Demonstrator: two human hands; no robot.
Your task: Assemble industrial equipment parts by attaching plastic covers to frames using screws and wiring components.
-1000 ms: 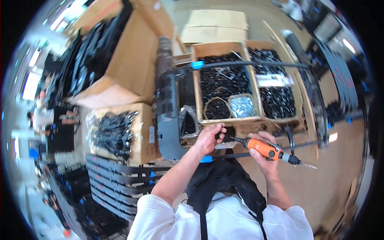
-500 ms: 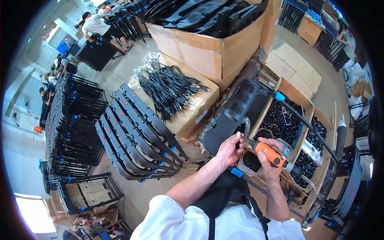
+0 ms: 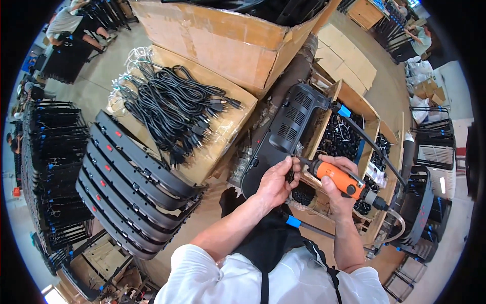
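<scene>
My right hand point(image 3: 340, 195) is wrapped round an orange pneumatic screwdriver point(image 3: 338, 178), whose tip points left. A pale hose point(image 3: 401, 223) runs from its back end. Close by that tip, my left hand point(image 3: 276, 183) is closed, thumb and fingers drawn together; small dark pieces show between the fingers, too small to name. Just beyond my hands lies a long black plastic housing point(image 3: 276, 144) with vent slots. A black metal tube frame with blue wrappings point(image 3: 344, 110) extends past both sides of my hands.
At the right, wooden bins point(image 3: 373, 117) hold many small black parts. Black power cords point(image 3: 174, 104) lie heaped on a cardboard box point(image 3: 234, 133), beside a large carton point(image 3: 223, 43). Curved black panels point(image 3: 132, 195) stand in a row at the left. Other people work farther off.
The view has shifted, so the cords, panels and carton sit farther left and look larger. My hands stay close together, the right one keeping hold of the screwdriver.
</scene>
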